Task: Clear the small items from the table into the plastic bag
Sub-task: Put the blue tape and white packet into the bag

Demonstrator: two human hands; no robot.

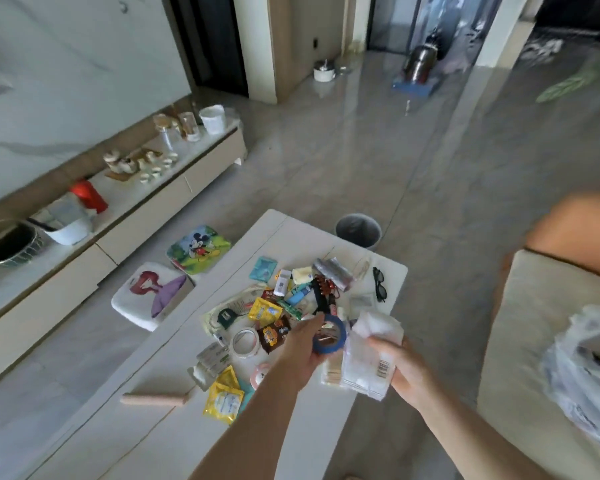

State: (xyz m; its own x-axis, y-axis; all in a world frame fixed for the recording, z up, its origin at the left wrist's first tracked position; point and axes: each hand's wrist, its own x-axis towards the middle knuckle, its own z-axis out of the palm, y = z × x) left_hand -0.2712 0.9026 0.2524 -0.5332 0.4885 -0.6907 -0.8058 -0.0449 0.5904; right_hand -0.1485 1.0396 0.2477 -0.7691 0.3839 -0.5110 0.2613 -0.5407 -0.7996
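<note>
A white table (174, 420) carries a heap of small items: yellow sachets (224, 398), a white tape roll (246, 342), a brown snack packet (273, 336), a silver wrapper (333, 271), black glasses (379, 284) and a cork roller (153, 399). My left hand (300, 355) is shut on a blue tape roll (336, 336) above the heap. My right hand (400, 367) grips a clear white packet with a barcode (368, 362). The plastic bag (584, 372) lies open on the sofa at the right, apart from both hands.
A beige sofa (534, 341) stands right of the table. A grey bin (358, 230) sits on the floor beyond the table's far end. Two cartoon cushions (198, 249) lie on the floor at the left, before a low cabinet (146, 216) with cups and jars.
</note>
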